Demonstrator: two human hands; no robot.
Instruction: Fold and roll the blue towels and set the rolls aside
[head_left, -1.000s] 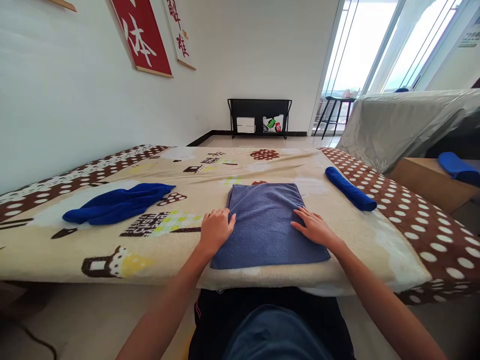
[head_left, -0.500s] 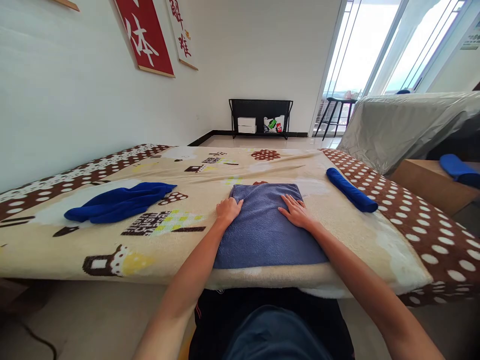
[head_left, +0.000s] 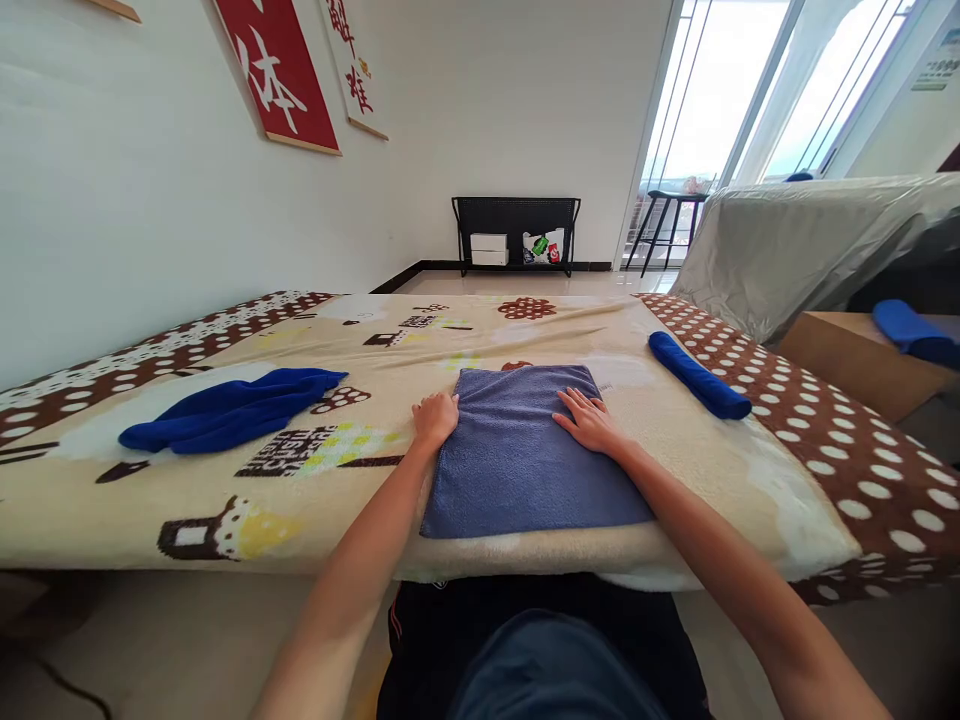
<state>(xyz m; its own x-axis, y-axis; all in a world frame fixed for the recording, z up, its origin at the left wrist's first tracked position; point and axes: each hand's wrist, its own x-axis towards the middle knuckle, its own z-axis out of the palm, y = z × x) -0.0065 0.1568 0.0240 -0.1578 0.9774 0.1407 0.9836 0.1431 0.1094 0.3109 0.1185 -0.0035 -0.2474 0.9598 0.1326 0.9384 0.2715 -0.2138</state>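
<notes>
A grey-blue towel [head_left: 532,460] lies spread nearly flat on the patterned blanket [head_left: 375,400] right in front of me. My left hand [head_left: 436,418] is closed on the towel's left edge near its far corner, and creases run across the cloth from that grip. With fingers stretched out, my right hand [head_left: 589,420] rests flat on the towel's far right part. Off to the left is a crumpled dark blue cloth [head_left: 232,408]. A rolled blue cloth [head_left: 699,375] lies to the right of the towel.
A cardboard box [head_left: 862,360] with a blue roll [head_left: 911,330] on it stands beyond the bed's right side. Behind it is a plastic-covered piece of furniture [head_left: 810,240]. A black rack [head_left: 516,212] stands against the far wall, and a stool [head_left: 667,215] by the window.
My left hand has moved left, drawing the towel's left edge outward and creasing the cloth. My right hand stays flat in about the same place. The view has shifted slightly.
</notes>
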